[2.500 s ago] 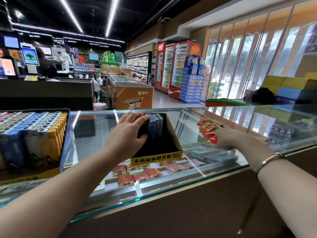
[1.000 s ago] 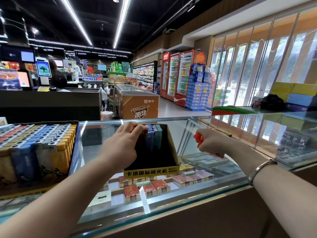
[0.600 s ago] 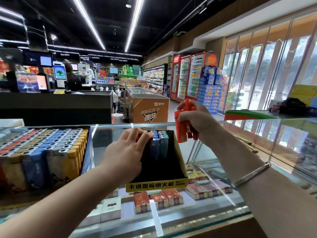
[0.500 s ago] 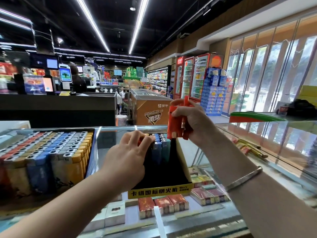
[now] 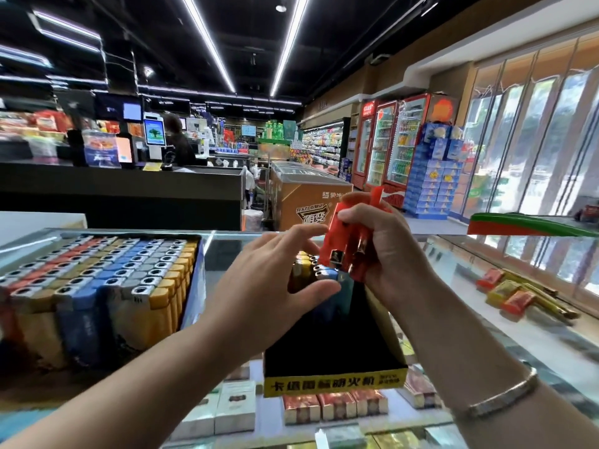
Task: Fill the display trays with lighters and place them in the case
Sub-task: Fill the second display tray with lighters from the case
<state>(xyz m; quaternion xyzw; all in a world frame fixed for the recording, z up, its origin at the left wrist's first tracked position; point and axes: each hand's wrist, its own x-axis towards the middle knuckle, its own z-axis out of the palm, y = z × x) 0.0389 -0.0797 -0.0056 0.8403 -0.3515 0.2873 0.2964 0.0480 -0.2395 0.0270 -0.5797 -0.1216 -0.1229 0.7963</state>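
Above the black tray, right hand around red lighters.

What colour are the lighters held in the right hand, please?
Red, seen in the head view: the lighters gripped in the right hand.

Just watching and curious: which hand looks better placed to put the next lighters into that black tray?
Probably the right hand: it grips the red lighters just above the black tray. The left hand holds none, reaching toward them.

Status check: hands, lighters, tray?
Right hand grips red lighters above black tray. Left hand open at tray's lighter row. Nothing blocking.
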